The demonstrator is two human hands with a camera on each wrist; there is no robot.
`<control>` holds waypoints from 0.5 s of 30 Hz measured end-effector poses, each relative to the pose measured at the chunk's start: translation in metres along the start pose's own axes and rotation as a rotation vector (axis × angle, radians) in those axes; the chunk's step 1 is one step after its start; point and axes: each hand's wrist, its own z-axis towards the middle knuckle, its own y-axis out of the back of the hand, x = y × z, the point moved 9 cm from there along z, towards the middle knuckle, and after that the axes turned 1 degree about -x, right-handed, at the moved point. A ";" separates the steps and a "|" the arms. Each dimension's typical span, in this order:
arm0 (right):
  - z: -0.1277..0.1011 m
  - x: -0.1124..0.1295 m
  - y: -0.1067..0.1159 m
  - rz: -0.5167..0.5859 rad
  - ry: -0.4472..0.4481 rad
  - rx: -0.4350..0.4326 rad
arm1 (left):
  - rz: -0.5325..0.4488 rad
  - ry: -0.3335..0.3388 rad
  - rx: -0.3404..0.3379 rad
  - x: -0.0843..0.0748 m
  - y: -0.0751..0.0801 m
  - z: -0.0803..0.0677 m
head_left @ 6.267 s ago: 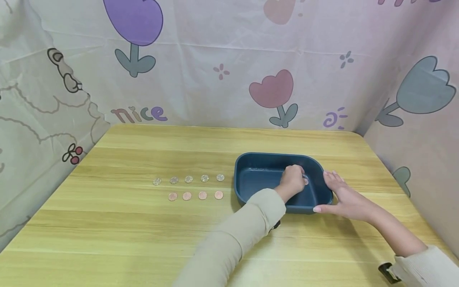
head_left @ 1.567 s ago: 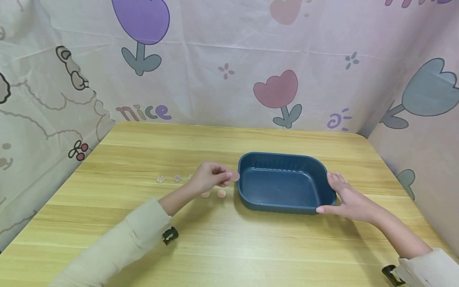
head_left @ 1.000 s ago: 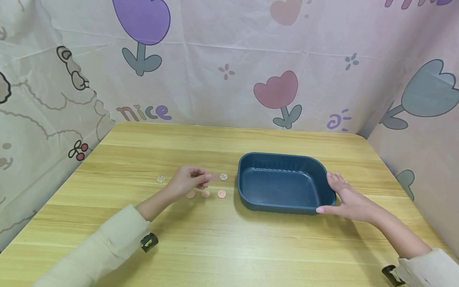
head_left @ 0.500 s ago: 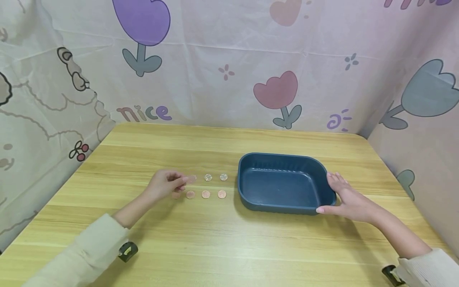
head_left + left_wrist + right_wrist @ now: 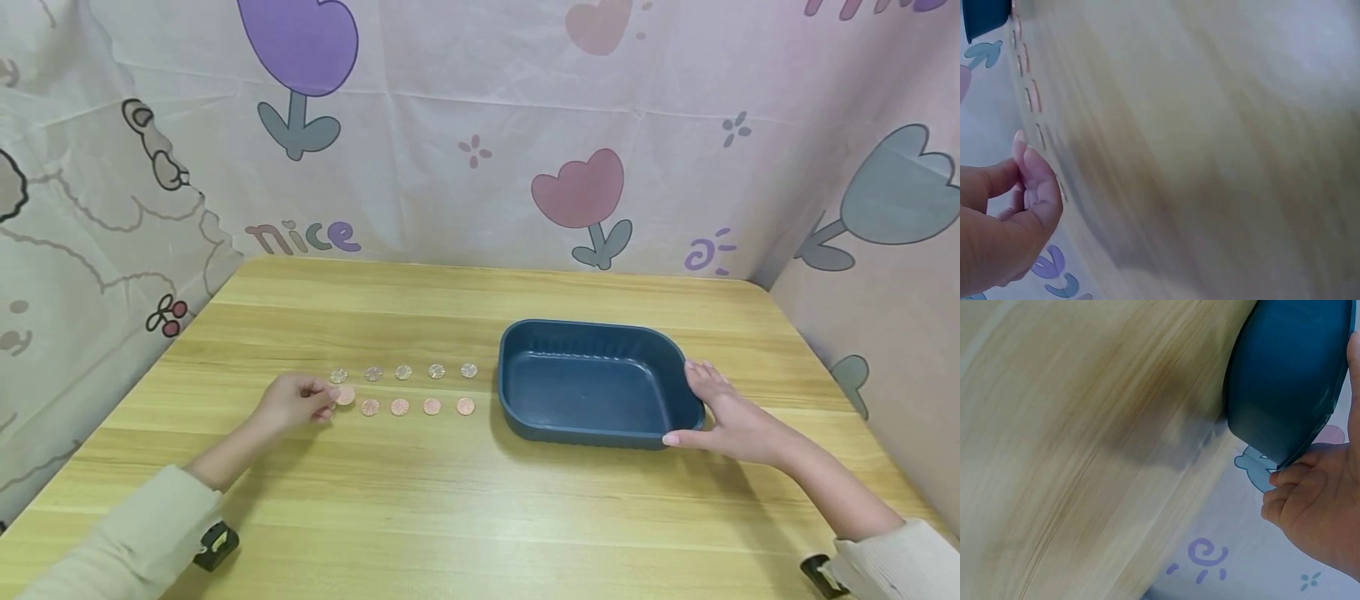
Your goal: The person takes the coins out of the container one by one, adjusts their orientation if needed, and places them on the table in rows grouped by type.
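My left hand (image 5: 294, 402) pinches a copper-coloured coin (image 5: 344, 395) between thumb and fingertips, close over the table at the left end of two rows. The back row holds several silver coins (image 5: 403, 372); the front row, several copper coins (image 5: 400, 407). In the left wrist view the rows appear edge-on past the left hand (image 5: 1013, 212), whose fingers hide the held coin. At the right, a dark blue rectangular bin (image 5: 592, 392) stands with its inside bare. My right hand (image 5: 731, 421) rests spread against its right end, thumb along the near rim and fingers at the side.
The wooden table (image 5: 420, 517) has a printed cloth (image 5: 450, 125) hanging behind it and along both sides. A dark strap device (image 5: 216, 546) sits at the left wrist, with another strap device (image 5: 823, 575) at the right.
Earlier the left hand was reaching inside the bin. It came out with a copper coin and moved left over the rows to their left end. The right hand stays at the bin.
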 end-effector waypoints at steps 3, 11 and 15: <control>0.000 -0.001 0.000 0.000 -0.003 0.000 | 0.000 0.064 -0.003 0.010 0.002 0.000; 0.000 -0.001 0.000 0.000 -0.001 0.001 | 0.026 0.190 0.036 0.020 0.006 0.000; 0.000 -0.001 0.000 -0.002 -0.001 0.000 | 0.088 0.209 0.064 0.018 0.008 0.000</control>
